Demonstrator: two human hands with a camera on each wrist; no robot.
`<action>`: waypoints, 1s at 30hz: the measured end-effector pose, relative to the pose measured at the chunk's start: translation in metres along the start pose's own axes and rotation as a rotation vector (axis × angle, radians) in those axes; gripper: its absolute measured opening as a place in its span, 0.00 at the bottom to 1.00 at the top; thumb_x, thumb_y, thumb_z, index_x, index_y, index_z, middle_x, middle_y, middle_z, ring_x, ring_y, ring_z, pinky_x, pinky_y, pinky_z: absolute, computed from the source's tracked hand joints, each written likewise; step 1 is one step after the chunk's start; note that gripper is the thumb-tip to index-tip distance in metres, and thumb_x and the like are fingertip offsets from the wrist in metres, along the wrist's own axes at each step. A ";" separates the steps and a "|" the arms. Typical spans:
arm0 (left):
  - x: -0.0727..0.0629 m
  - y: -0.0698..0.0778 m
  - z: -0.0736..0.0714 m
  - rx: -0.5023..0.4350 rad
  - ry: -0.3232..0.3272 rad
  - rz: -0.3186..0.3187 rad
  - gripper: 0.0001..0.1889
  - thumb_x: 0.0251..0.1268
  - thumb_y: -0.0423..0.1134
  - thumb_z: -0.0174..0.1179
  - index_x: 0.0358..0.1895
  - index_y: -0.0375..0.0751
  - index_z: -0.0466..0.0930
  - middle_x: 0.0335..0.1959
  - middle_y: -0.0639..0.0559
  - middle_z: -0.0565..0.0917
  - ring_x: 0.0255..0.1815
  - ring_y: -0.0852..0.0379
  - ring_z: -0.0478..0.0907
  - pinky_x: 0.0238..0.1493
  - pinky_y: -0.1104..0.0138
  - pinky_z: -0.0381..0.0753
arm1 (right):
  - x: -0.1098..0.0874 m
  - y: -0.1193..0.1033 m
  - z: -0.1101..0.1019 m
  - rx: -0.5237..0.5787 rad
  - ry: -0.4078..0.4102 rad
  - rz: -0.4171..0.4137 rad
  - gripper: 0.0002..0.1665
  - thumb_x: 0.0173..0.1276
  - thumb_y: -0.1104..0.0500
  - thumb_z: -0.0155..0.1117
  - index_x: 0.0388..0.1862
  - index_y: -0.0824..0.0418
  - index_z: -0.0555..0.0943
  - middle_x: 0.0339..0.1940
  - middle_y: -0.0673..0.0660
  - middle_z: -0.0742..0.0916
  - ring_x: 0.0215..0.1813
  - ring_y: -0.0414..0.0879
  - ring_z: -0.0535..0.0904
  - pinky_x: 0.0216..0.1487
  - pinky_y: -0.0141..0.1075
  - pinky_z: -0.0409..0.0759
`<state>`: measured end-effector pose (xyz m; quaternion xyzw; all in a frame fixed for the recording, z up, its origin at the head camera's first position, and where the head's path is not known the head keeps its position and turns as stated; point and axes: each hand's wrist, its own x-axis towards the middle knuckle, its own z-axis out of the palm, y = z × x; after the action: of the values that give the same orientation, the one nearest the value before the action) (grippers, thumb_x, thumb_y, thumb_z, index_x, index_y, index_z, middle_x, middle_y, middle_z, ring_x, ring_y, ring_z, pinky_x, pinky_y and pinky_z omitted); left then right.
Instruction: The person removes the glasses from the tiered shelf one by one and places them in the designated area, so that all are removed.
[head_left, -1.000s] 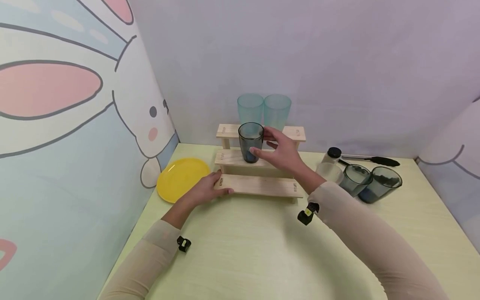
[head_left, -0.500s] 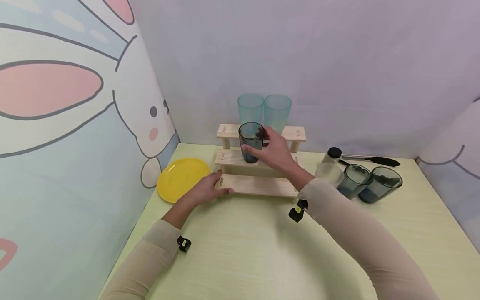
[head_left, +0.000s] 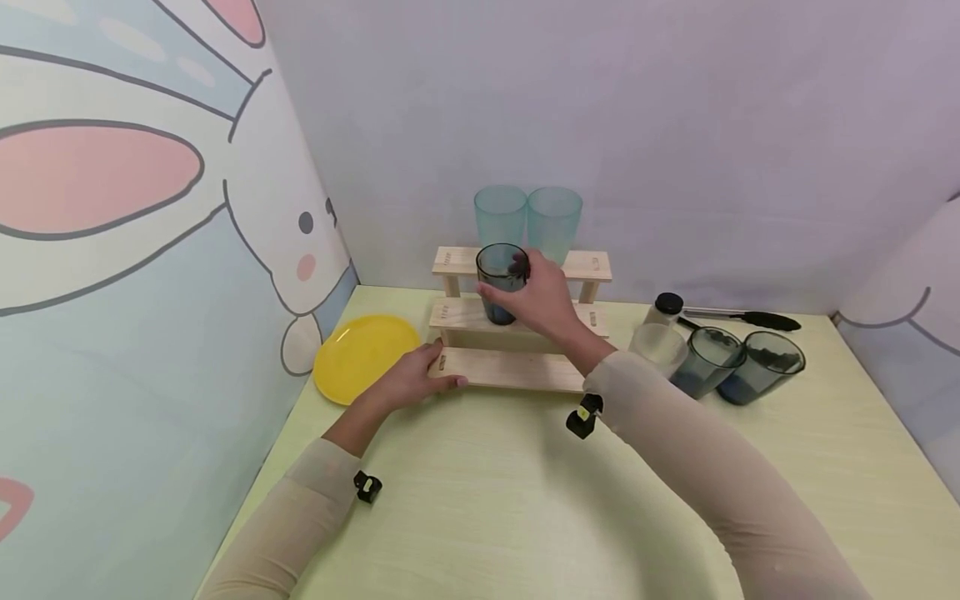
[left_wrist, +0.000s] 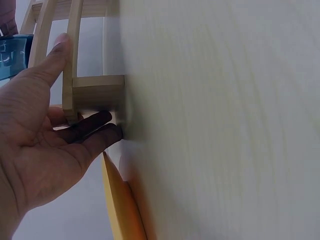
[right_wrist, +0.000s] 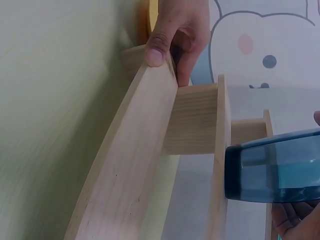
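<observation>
My right hand [head_left: 542, 298] holds a dark blue-grey see-through tumbler [head_left: 498, 310], the thumb across its front and the fingers at its right side. The tumbler stands upright over the middle step of a three-step wooden rack [head_left: 517, 371]; its base is right at the board in the right wrist view. My left hand [head_left: 412, 379] grips the left end of the lowest step, with the thumb [right_wrist: 156, 56] on the board and the fingers [left_wrist: 97, 135] around its end. Two light teal tumblers, a left one [head_left: 500, 212] and a right one [head_left: 554, 218], stand on the top step.
A yellow plate [head_left: 365, 358] lies left of the rack. To the right are a clear cup [head_left: 658, 348], two dark tumblers [head_left: 707, 367] tilted over, a black-capped jar [head_left: 666, 310] and a black-handled utensil [head_left: 768, 320]. Walls rise behind and at both sides.
My right hand and forearm have shifted left, and the thumb has slid further across the front of the tumbler. The tumbler, rack and left hand stay in place.
</observation>
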<state>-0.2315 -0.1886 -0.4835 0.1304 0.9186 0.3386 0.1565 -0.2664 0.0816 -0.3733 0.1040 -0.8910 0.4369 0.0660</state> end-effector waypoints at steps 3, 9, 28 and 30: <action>0.000 0.000 0.000 -0.002 0.002 -0.001 0.61 0.67 0.72 0.72 0.92 0.42 0.52 0.89 0.40 0.66 0.72 0.42 0.74 0.81 0.45 0.74 | 0.002 0.000 0.002 -0.003 0.012 0.014 0.56 0.67 0.30 0.79 0.80 0.63 0.72 0.72 0.63 0.84 0.72 0.60 0.81 0.70 0.57 0.83; 0.000 0.000 0.000 0.001 0.001 0.009 0.61 0.67 0.72 0.70 0.92 0.42 0.52 0.90 0.39 0.64 0.75 0.42 0.73 0.82 0.44 0.73 | 0.003 -0.001 0.005 0.008 0.037 0.021 0.54 0.67 0.28 0.78 0.76 0.62 0.74 0.68 0.62 0.85 0.68 0.59 0.83 0.67 0.57 0.84; 0.001 -0.002 0.000 -0.004 0.002 0.022 0.61 0.69 0.71 0.71 0.92 0.41 0.51 0.91 0.40 0.61 0.80 0.42 0.72 0.84 0.43 0.71 | -0.002 0.001 0.002 0.026 0.066 -0.016 0.46 0.65 0.30 0.81 0.66 0.60 0.81 0.56 0.59 0.90 0.59 0.57 0.86 0.58 0.55 0.87; 0.001 -0.002 0.000 -0.005 0.002 0.024 0.60 0.69 0.71 0.70 0.92 0.41 0.51 0.91 0.40 0.61 0.80 0.41 0.72 0.84 0.43 0.70 | -0.004 0.002 -0.001 0.034 0.067 -0.026 0.44 0.65 0.31 0.82 0.65 0.60 0.82 0.54 0.59 0.90 0.57 0.56 0.86 0.56 0.55 0.87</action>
<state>-0.2324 -0.1900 -0.4847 0.1409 0.9163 0.3427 0.1518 -0.2633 0.0835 -0.3750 0.1019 -0.8794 0.4542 0.1000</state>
